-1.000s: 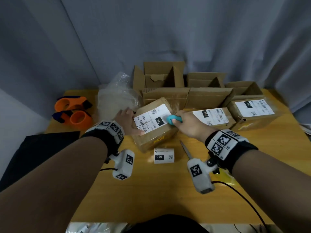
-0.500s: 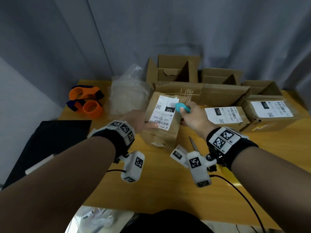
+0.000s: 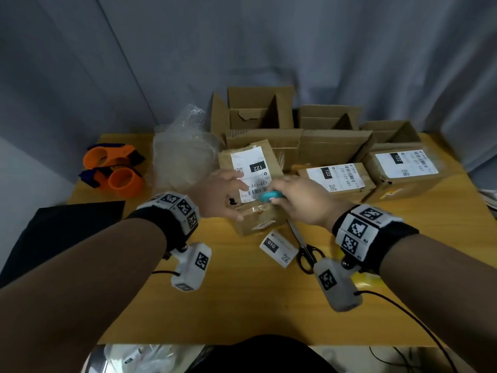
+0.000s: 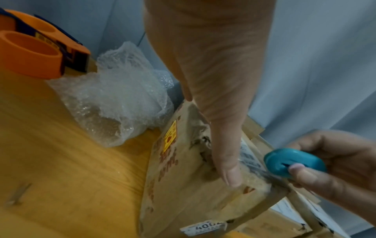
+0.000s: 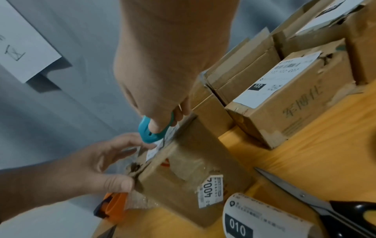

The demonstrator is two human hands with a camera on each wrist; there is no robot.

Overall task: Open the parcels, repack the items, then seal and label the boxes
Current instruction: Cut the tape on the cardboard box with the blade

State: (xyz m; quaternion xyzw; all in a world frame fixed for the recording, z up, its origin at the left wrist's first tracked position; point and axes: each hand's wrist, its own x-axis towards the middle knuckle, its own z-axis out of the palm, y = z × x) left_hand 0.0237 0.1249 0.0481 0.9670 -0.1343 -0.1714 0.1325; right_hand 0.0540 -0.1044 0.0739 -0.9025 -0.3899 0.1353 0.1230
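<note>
**Cutter on parcel 122, mid tabletop**

3 sealed parcels: 1 tilted parcel (image 3: 252, 184) in hand, 2 more (image 3: 336, 179) (image 3: 403, 168) flat to the right. 3 open boxes (image 3: 258, 111) behind. 2 orange tape dispensers (image 3: 115, 168), 1 scissors (image 3: 304, 246), 1 label roll (image 3: 278, 249), 1 bubble-wrap heap (image 3: 183, 154). Left hand (image 3: 217, 195) gripping parcel's near-left corner, thumb along the edge. Right hand (image 3: 304, 200) fingers curled round teal cutter (image 3: 270, 195) at label edge. Free tabletop (image 3: 242, 305) along near edge.
</note>
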